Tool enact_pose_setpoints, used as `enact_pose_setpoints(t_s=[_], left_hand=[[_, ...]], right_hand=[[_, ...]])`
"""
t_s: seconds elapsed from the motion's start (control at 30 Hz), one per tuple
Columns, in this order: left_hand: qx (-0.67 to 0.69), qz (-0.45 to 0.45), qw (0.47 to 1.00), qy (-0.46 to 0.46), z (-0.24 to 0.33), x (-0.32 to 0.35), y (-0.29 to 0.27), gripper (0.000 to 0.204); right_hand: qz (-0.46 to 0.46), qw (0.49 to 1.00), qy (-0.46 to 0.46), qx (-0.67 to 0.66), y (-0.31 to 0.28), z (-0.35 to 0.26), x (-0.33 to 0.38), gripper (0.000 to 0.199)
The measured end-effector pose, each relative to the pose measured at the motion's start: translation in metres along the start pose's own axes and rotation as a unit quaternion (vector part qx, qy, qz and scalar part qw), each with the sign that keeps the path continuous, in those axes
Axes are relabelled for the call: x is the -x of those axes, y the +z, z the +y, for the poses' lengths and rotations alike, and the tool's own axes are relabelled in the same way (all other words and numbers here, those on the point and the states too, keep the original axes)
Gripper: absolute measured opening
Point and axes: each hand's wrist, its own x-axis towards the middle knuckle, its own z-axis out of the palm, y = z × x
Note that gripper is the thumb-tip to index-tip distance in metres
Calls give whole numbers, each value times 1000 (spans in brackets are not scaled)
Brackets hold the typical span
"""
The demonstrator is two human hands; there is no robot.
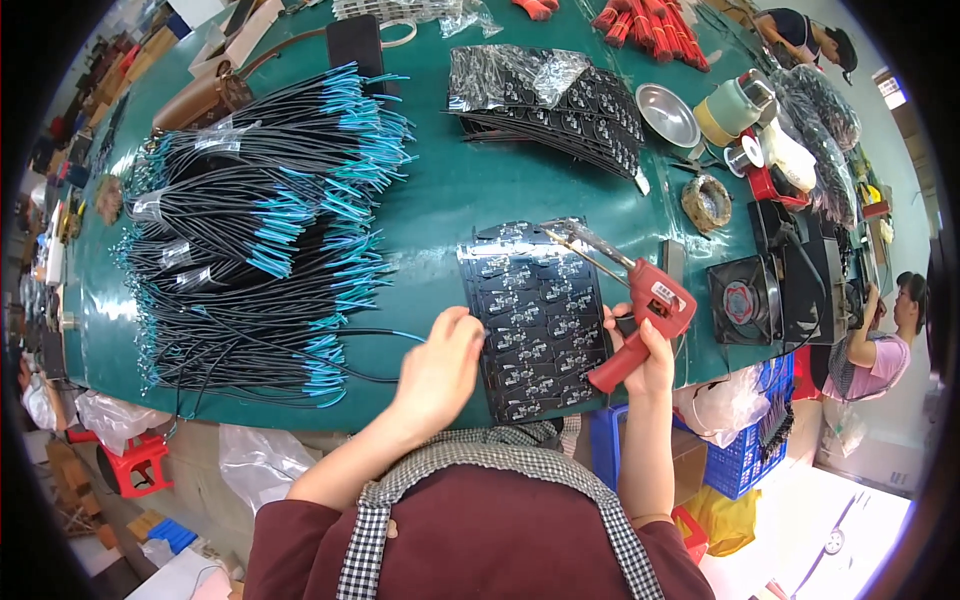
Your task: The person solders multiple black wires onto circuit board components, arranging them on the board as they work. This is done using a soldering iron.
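My right hand grips a red soldering gun. Its metal tip and the thin feed tube beside it point up and left over the far end of a black circuit board panel. This panel of several small boards lies in front of me. Along its left edge my left hand is closed, its fingertips bent down at the board; what they pinch is hidden. A black cable with a blue end reaches the back of that hand. Left of it lie bundles of black cables with blue wire ends.
More circuit board panels, partly under clear plastic, are stacked farther back. Right of them are a metal dish, a solder spool, a tape roll and a small fan. Red wire bundles lie at the back. A co-worker sits at right.
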Motion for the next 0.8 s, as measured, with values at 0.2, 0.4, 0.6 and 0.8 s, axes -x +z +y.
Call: enact_pose_setpoints(t_s=[0.2, 0.4, 0.6, 0.8], left_hand=[[-125, 159, 978, 49, -2, -60, -27, 9], [-239, 67, 921, 300, -35, -100, -8, 26], [-172, 75, 929, 318, -43, -107, 2, 27], [-209, 61, 919, 328, -42, -108, 3, 32]], right_hand=[[78, 997, 15, 10, 16, -32, -8, 47], [86, 989, 31, 115, 58, -23, -10, 45], [102, 978, 72, 166, 71, -14, -7, 47], [94, 967, 86, 219, 67, -7, 1, 43]])
